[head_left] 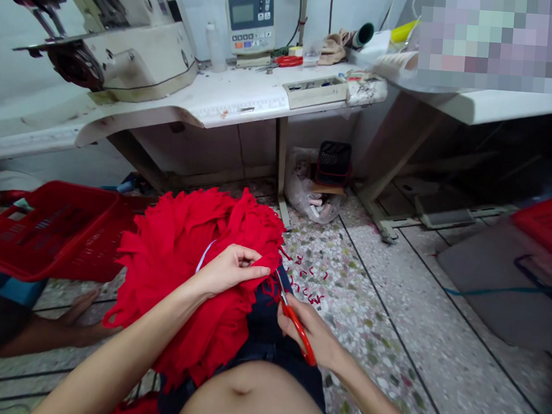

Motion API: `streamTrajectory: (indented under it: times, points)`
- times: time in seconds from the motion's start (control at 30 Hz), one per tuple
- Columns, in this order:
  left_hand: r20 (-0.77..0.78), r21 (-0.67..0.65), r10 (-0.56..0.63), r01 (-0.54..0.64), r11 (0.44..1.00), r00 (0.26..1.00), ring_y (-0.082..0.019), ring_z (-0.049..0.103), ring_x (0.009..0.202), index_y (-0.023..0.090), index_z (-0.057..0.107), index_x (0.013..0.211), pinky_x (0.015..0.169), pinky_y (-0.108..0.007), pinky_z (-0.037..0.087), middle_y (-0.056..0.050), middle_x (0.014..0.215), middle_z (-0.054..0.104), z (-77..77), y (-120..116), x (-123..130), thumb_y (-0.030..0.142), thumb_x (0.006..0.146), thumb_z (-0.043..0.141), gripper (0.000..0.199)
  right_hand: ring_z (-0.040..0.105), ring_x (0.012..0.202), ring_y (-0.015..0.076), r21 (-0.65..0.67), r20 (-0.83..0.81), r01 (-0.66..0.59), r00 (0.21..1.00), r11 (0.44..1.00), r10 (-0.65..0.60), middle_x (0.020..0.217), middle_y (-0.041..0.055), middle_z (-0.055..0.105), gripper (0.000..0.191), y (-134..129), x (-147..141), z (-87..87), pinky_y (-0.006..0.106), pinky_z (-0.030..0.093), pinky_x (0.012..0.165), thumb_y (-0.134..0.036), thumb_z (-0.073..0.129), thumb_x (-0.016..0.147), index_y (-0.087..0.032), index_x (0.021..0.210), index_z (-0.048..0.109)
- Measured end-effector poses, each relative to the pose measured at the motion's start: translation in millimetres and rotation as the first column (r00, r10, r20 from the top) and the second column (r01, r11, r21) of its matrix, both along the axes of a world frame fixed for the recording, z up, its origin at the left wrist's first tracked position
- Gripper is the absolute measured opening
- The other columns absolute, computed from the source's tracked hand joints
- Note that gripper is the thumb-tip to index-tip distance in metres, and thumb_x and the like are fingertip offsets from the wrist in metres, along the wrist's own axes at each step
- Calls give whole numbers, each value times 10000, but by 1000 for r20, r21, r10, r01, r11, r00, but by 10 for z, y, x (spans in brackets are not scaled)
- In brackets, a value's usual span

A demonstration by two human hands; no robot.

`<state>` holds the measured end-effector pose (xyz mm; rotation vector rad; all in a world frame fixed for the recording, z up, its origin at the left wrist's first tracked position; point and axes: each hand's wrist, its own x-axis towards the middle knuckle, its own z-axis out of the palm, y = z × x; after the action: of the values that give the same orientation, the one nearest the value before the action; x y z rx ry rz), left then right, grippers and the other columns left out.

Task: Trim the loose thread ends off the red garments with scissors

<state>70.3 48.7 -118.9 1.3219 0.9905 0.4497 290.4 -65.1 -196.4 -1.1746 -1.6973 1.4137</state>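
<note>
No legible text, control panel (pixel 249 25) labels too small, ruler (pixel 238 109) numbers too blurred

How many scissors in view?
1 clearly: the orange-handled scissors in the right hand. A red item on the white table may be another, too small to tell; more could be hidden.

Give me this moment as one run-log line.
left hand: pinching red fabric | right hand: holding red-handled scissors, tips near fabric edge | terrazzo floor: red thread clippings
</note>
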Motion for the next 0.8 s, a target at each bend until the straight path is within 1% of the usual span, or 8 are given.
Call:
streamTrajectory:
  times: [0.13,0.3,0.37,0.47,0.53,0.6,0.7,0.8]
  points:
    - [-15,19,-49,49,999,999,-114,586,678,104,758,829,658,-206,450,-19,758,683,-24,-7,18,429,794,806,330,470,670,140,37,1,-21,1000,999,21,779,-19,571,336,91,-39,-7,258,366,638,-506,490,1037,-212,878,520]
    - [-10,-8,-81,81,997,997,-113,573,688,100,763,840,643,-198,443,-21,775,678,-15,14,12,403,788,812,311,411,651,122,59,16,8,1000,998,-9,742,-42,496,369,125,-54,-61,245,320,608,-507,562,999,-207,808,463]
    - [-16,-13,-88,88,996,996,-111,566,685,97,767,840,639,-197,437,-19,774,674,-16,20,8,389,780,819,302,366,617,113,20,18,33,999,999,-34,679,-59,444,412,117,-59,-110,241,286,573,-519,619,960,-208,761,437]
    - [-31,-27,-110,109,994,993,-107,550,667,95,770,836,633,-200,426,-11,755,662,-19,19,10,378,774,820,294,311,572,103,-75,12,94,996,993,-94,602,-79,360,494,79,-75,-222,239,227,523,-544,724,870,-214,703,396]
    - [-33,-34,-124,123,992,992,-102,534,653,95,765,827,628,-200,416,-4,740,647,-20,12,19,378,781,812,290,306,558,100,-115,4,126,992,985,-127,588,-82,347,515,42,-85,-291,238,213,510,-547,765,828,-217,692,393]
    - [-30,-29,-140,139,990,990,-95,514,645,95,754,808,623,-197,399,5,726,626,-20,4,33,374,792,801,283,310,552,102,-123,-4,137,990,983,-138,589,-80,361,487,7,-90,-318,239,218,507,-539,745,847,-218,703,407]
    - [-34,-16,-169,168,986,985,-87,484,634,95,737,778,617,-195,378,16,700,594,-12,-3,60,360,804,787,271,342,576,112,-68,-45,73,996,995,-76,641,-64,426,392,-20,-78,-264,240,262,533,-507,624,946,-217,761,436]
    - [-46,-13,-194,194,981,980,-87,462,623,95,722,760,612,-199,368,23,682,570,-2,-3,80,358,807,778,273,365,617,119,-1,-74,8,997,1000,-8,698,-53,455,340,-10,-53,-164,239,293,569,-469,571,982,-218,799,435]
